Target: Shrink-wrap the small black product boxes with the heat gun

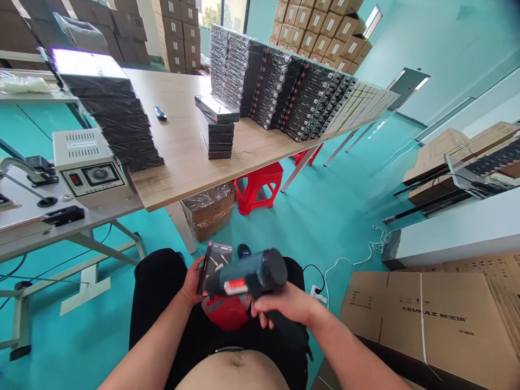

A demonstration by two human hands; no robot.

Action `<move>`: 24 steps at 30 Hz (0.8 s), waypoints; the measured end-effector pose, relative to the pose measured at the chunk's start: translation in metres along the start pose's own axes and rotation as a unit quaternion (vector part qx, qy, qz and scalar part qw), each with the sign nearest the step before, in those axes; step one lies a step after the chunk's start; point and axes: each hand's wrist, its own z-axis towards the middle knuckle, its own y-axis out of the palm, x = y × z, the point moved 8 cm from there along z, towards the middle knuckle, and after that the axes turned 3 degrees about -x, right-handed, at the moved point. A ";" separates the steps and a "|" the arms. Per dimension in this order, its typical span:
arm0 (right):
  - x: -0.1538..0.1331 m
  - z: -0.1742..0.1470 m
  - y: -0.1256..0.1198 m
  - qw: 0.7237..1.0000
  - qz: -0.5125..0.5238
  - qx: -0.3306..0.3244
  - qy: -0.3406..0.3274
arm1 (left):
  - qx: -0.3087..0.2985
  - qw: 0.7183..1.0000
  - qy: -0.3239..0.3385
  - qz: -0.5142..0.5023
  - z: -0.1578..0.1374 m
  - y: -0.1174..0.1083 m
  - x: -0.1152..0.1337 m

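Note:
My left hand (pixel 193 279) grips a small black product box (pixel 221 253) by its left side, just above my lap. White cable-like items are printed on the front of the box. In my right hand (pixel 280 303) is a dark blue-green heat gun (pixel 247 273) with a red and white label, my fingers wrapped round its handle. Its nozzle points left and sits close to the lower part of the box, partly covering it from this angle. Whether nozzle and box touch, I cannot tell. Between my legs shows a red seat (pixel 225 313).
A wooden table (pixel 182 173) bears a short stack of black boxes (pixel 220 140), a taller stack (pixel 117 119), wrapped rows (pixel 280 81) and a dark blue object (pixel 160 113). Left stands a beige control unit (pixel 91 168). Cartons (pixel 422 314) and a white cable (pixel 349 264) lie at right; a red stool (pixel 260 187) is ahead.

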 end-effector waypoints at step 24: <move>0.019 0.004 -0.060 0.994 0.064 0.092 0.000 | -0.008 1.000 0.009 -0.014 -0.003 0.005 0.002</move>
